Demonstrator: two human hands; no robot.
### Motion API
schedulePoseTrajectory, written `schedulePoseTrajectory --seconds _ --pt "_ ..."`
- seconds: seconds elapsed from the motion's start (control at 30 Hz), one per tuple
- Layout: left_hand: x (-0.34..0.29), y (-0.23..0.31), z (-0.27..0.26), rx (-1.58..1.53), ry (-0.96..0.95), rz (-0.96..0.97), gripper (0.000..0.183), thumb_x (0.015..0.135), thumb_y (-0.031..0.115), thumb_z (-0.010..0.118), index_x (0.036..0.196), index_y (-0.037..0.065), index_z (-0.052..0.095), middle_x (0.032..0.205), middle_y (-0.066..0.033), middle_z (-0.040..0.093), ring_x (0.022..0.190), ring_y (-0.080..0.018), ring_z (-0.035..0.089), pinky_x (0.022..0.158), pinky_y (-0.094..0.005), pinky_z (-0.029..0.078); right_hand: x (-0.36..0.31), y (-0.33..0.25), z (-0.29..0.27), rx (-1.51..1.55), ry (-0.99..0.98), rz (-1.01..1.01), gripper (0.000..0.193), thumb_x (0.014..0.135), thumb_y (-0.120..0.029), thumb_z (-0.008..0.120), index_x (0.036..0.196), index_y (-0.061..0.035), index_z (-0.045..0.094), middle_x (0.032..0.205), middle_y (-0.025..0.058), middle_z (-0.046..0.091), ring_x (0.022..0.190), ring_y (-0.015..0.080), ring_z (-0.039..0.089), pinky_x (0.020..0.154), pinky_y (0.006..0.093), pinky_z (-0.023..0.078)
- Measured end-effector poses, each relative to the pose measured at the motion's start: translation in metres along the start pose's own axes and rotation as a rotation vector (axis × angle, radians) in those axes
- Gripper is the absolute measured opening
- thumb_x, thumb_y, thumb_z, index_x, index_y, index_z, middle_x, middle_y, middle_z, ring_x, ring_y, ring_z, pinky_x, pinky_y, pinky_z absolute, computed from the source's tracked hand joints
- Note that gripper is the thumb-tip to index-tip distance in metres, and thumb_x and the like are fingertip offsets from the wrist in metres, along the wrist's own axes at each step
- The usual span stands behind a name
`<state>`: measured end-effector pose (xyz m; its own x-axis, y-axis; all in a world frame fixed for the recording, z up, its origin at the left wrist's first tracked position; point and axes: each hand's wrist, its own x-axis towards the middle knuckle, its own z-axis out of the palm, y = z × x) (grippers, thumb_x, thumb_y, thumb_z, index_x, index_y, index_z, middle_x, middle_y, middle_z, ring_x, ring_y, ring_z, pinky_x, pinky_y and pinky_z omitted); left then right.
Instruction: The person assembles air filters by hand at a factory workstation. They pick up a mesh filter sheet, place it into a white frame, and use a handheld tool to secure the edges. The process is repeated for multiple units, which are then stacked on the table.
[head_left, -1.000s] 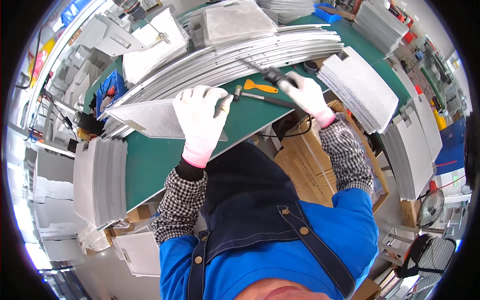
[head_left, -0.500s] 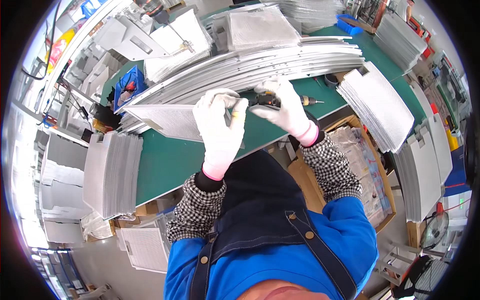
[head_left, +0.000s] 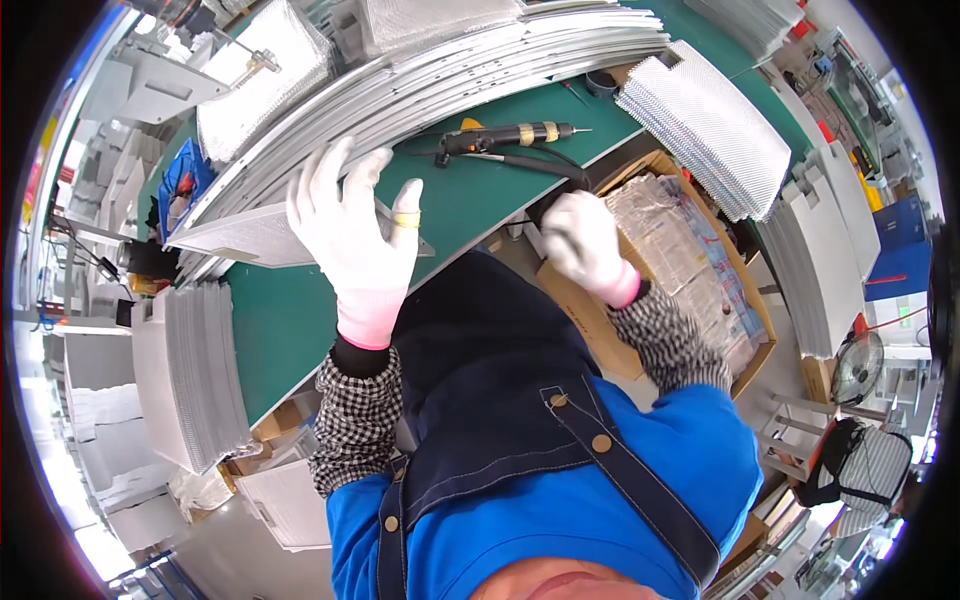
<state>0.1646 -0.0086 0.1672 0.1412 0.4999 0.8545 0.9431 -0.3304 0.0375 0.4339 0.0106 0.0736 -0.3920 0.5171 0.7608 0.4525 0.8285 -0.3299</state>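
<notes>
My left hand [head_left: 355, 235], in a white glove with a pink cuff, is raised with fingers spread. It is in front of a pale mesh panel [head_left: 250, 237] that leans up from the green bench [head_left: 285, 310]; nothing shows between the fingers. My right hand [head_left: 583, 240], gloved likewise, hangs off the bench's front edge with fingers curled in. Whatever those fingers hold, if anything, is hidden. A black electric screwdriver [head_left: 500, 138] with yellowish bands lies on the bench beyond both hands, its bit pointing right.
Long metal strips [head_left: 450, 80] are piled across the back of the bench. Stacked panels stand at the left [head_left: 190, 370] and mesh sheets lie at the right [head_left: 715, 130]. A blue bin [head_left: 185, 190] sits at the far left. Below the bench's front edge is an open carton [head_left: 690, 270].
My hands have drawn apart. The left has opened from a pinch; the right has come down from above the screwdriver toward the carton. The whole view has also shifted.
</notes>
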Motion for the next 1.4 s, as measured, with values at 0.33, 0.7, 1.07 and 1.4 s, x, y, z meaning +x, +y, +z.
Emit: schedulePoseTrajectory --seconds 0.33,0.7,1.07,1.4 --pt "-0.015 -0.021 0.007 0.079 0.039 -0.022 0.069 0.084 0.040 0.077 0.140 0.006 0.053 0.126 -0.0129 0.059 0.120 -0.0312 0.056 0.112 -0.0569 0.034 -0.124 0.169 0.028 -0.277 0.358 0.813 0.021 0.092 -0.018 0.068 0.105 -0.0020 0.067 0.099 0.0180 0.070 0.093 0.0368 0.066 0.086 0.0443 0.051" --pt "-0.011 -0.037 -0.015 0.145 -0.089 -0.042 0.062 0.076 0.064 0.075 0.118 0.018 0.070 0.103 -0.0066 0.062 0.106 -0.0291 0.059 0.107 -0.0621 0.034 -0.098 0.198 0.000 -0.243 0.186 0.916 0.026 0.098 -0.023 0.061 0.103 0.0012 0.068 0.099 0.0213 0.072 0.092 0.0367 0.069 0.083 0.0420 0.052" --pt "-0.010 -0.032 -0.013 0.095 0.032 -0.076 0.059 0.075 0.057 0.077 0.111 0.012 0.066 0.094 -0.0065 0.060 0.097 -0.0283 0.059 0.109 -0.0628 0.031 0.063 0.118 0.051 -0.411 -0.230 0.184 0.034 0.081 -0.019 0.074 0.113 -0.0086 0.067 0.107 0.0125 0.066 0.101 0.0311 0.064 0.087 0.0436 0.051" --pt "-0.014 -0.026 -0.023 0.020 -0.001 -0.137 0.038 0.072 0.036 0.083 0.094 0.013 0.062 0.088 -0.0058 0.058 0.094 -0.0291 0.057 0.111 -0.0604 0.030 0.100 0.145 0.091 -0.408 -0.877 0.305 0.057 0.081 -0.019 0.065 0.137 -0.0141 0.057 0.121 0.0146 0.064 0.118 0.0342 0.059 0.103 0.0431 0.047"
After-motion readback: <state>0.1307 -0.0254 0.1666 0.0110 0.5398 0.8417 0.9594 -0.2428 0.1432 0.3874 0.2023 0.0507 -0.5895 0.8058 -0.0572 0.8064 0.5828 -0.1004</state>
